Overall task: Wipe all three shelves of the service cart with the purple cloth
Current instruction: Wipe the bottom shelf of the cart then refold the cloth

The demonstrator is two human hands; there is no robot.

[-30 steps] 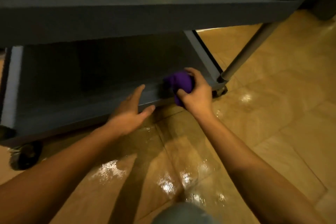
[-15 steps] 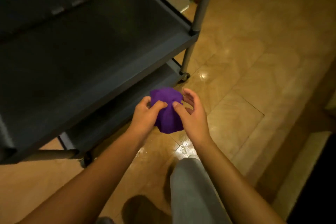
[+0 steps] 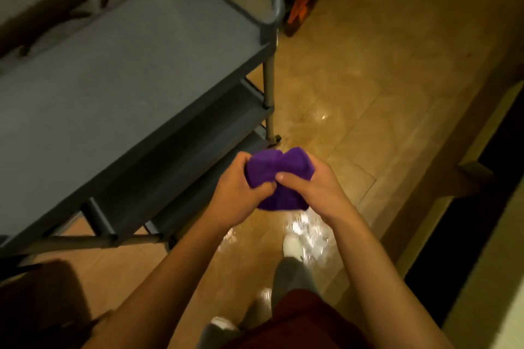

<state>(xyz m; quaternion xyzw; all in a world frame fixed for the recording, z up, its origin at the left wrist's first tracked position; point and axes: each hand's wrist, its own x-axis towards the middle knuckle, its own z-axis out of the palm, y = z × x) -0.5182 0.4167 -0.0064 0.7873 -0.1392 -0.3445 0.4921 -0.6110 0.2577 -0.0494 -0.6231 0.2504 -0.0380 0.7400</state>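
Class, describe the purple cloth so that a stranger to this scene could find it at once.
Start at the grey service cart on the glossy tan floor. Just off its near corner, the left hand and right hand grip a bunched purple cloth, the only purple thing here.

Both hands, left hand (image 3: 241,193) and right hand (image 3: 314,190), grip bunched purple cloth (image 3: 279,176) beside service cart (image 3: 119,71).

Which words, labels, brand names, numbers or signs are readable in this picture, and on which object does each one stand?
None: no text can be read anywhere in this view.
Grey three-shelf plastic service cart: no label or number shows.
Crumpled purple cloth, held by the left hand and right hand: no tag visible.
Orange and black object on the floor behind the cart: too blurred to tell.
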